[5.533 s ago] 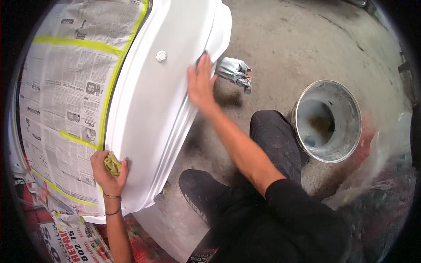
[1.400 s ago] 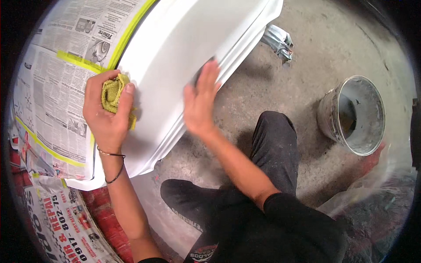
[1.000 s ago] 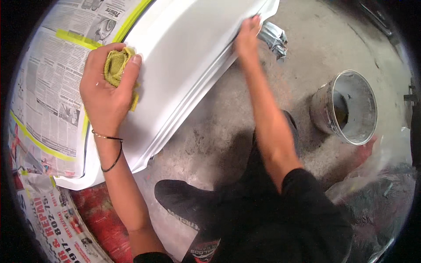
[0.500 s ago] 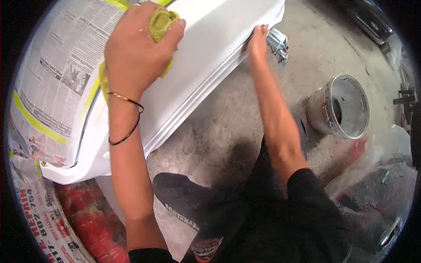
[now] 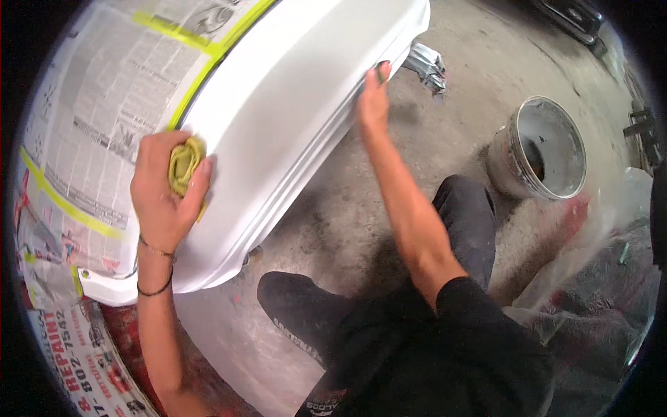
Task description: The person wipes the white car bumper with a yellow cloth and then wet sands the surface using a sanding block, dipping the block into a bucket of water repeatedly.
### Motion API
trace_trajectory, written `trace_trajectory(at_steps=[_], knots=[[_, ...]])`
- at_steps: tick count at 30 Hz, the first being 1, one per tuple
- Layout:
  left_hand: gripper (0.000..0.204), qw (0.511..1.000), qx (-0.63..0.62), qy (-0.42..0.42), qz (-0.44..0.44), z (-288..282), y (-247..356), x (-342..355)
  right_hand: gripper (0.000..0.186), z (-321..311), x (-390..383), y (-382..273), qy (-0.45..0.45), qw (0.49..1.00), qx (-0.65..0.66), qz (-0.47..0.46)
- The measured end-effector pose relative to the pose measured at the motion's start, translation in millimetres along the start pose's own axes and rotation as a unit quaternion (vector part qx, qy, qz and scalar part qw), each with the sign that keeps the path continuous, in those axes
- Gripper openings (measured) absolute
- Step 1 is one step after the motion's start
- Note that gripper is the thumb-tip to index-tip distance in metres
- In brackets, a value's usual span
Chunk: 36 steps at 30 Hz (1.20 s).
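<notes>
My left hand [image 5: 163,184] is closed around a crumpled yellow-green cloth [image 5: 185,167]. It presses the cloth on the white car body panel [image 5: 278,111], beside the newspaper masking. My right hand [image 5: 374,104] is at the panel's far right lower edge, its fingers curled. Something small and dark shows between thumb and fingers there, too blurred to name. Newspaper sheets [image 5: 132,83] cover the surface left of the panel, edged with yellow-green masking tape [image 5: 198,90].
A metal bucket [image 5: 517,156] with a dark patch inside stands on the concrete floor to the right. Clear plastic sheeting [image 5: 590,299] lies near it. Crumpled grey material [image 5: 425,67] hangs past the panel's far end. A printed banner [image 5: 90,361] and red-stained surface are at lower left.
My left hand with the cloth has moved down and left along the panel toward the near end. My right hand appears lower and further left, still at the panel's edge. The view has shifted somewhat.
</notes>
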<state>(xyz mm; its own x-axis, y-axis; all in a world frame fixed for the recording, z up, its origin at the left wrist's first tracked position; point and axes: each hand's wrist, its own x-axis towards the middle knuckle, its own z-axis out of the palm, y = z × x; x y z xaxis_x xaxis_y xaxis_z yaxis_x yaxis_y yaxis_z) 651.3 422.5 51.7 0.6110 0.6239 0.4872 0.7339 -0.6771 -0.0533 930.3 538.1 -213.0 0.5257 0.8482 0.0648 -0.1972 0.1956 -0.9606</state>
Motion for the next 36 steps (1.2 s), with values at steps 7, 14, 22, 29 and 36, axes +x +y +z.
trace_trajectory(at_steps=[7, 14, 22, 29, 36], knots=[[0.038, 0.999, 0.021, -0.032, -0.018, 4, -3, 0, 0.078, 51, -129, 38, -0.032, 0.997, -0.052, -0.041], [0.04, 0.998, 0.029, -0.043, -0.022, 13, -6, 5, 0.078, -36, 82, 33, 0.037, 0.996, 0.001, -0.086], [0.04, 0.995, 0.062, -0.069, -0.025, 14, -8, 1, 0.078, 18, -59, 50, -0.023, 0.999, -0.027, -0.037], [0.041, 0.995, 0.064, -0.066, -0.032, 16, -11, 1, 0.042, -104, 171, 33, 0.058, 0.89, 0.436, 0.118], [0.04, 0.996, 0.052, -0.066, -0.036, 23, -10, 4, 0.037, -105, 109, 83, 0.172, 0.97, 0.169, 0.029]])
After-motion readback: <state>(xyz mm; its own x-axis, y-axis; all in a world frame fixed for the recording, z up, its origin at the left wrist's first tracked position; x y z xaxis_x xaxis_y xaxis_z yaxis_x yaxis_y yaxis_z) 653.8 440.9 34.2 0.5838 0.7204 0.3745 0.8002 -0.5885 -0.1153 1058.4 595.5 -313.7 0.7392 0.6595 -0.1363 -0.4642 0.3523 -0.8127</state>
